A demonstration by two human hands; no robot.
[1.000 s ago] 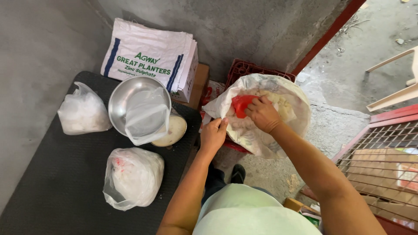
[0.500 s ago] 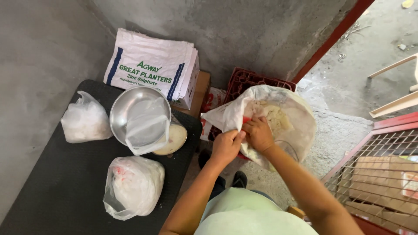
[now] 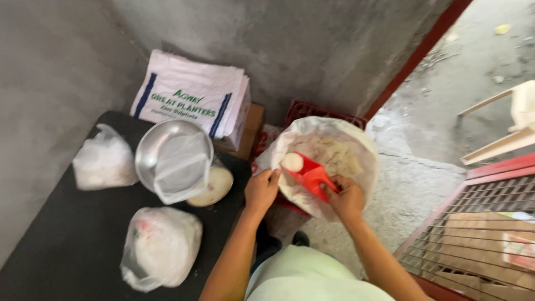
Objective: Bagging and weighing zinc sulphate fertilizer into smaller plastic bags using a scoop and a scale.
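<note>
My right hand (image 3: 346, 196) grips the handle of a red plastic scoop (image 3: 306, 171) that carries a heap of white powder. The scoop sits inside the mouth of a big white sack (image 3: 356, 146) filled with the same pale powder. My left hand (image 3: 262, 189) pinches the sack's near-left rim and holds it apart. To the left, on a black table (image 3: 50, 245), a round metal bowl (image 3: 149, 151) holds an empty clear plastic bag (image 3: 181, 175).
Two filled, tied plastic bags (image 3: 103, 163) (image 3: 161, 253) lie on the table. A stack of folded white woven sacks (image 3: 192, 100) rests on a box against the concrete wall. A red crate (image 3: 312, 110) sits under the sack. A metal grate (image 3: 473, 228) lies right, a pale chair (image 3: 510, 128) beyond.
My right hand has pulled the red scoop up out of the powder with a load in it. My left hand has shifted along the sack's rim. The camera has moved closer.
</note>
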